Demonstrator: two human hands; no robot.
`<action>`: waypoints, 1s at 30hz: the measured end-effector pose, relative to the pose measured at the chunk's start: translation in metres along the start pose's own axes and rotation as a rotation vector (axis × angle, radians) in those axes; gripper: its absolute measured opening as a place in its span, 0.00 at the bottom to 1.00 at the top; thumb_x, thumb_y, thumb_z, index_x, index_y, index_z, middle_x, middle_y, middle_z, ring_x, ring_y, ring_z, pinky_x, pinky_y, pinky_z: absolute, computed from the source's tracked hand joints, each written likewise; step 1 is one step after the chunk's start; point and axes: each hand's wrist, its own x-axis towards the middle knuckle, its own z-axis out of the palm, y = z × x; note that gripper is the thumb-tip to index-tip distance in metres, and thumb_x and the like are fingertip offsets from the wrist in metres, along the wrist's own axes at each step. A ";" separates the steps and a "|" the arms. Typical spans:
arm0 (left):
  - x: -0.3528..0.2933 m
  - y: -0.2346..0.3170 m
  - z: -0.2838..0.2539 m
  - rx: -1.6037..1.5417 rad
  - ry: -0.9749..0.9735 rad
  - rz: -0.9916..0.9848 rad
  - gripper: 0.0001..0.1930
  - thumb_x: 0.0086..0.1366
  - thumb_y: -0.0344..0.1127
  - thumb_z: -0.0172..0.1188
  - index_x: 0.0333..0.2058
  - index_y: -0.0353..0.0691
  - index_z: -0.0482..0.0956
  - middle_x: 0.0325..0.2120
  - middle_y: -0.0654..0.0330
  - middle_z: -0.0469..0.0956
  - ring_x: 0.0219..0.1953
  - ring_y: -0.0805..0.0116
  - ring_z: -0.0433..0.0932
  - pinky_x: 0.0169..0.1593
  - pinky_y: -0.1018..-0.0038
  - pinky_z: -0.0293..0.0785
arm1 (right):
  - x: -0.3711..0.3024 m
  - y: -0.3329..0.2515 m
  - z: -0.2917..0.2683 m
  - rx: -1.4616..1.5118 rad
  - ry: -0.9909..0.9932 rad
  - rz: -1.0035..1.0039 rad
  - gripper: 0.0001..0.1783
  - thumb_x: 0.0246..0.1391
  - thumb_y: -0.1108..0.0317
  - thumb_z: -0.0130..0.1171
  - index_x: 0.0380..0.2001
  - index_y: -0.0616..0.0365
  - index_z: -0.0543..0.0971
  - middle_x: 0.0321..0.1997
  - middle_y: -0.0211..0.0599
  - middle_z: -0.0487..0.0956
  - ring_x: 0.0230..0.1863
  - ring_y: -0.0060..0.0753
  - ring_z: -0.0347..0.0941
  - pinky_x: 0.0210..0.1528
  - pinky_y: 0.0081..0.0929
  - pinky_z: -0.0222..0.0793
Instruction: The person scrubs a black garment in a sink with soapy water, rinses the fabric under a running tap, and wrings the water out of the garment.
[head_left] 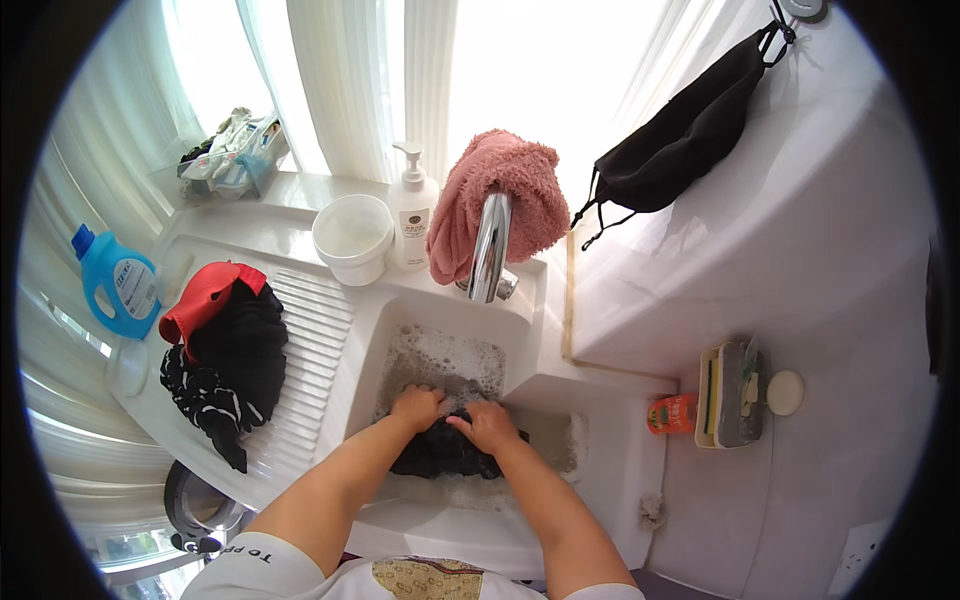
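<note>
A wet black garment lies in the soapy water of a white sink basin. My left hand grips its far left part, with the fingertips partly hidden by suds and cloth. Close beside it, my right hand is closed on the same garment, thumb toward the left hand. The chrome faucet stands beyond both hands, and a pink fluffy towel is draped over it.
On the ribbed washboard at the left lie black clothes and a red visor. Around them stand a blue detergent bottle, white bucket and pump bottle. A black mask hangs right; a wall holder holds sponges.
</note>
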 end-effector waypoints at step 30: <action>-0.054 0.025 -0.010 -0.001 -0.236 -0.088 0.25 0.64 0.63 0.42 0.42 0.52 0.77 0.44 0.51 0.76 0.48 0.52 0.74 0.46 0.53 0.72 | -0.041 -0.027 0.025 -0.144 0.017 -0.024 0.20 0.49 0.48 0.54 0.30 0.54 0.80 0.39 0.41 0.77 0.47 0.48 0.70 0.45 0.57 0.63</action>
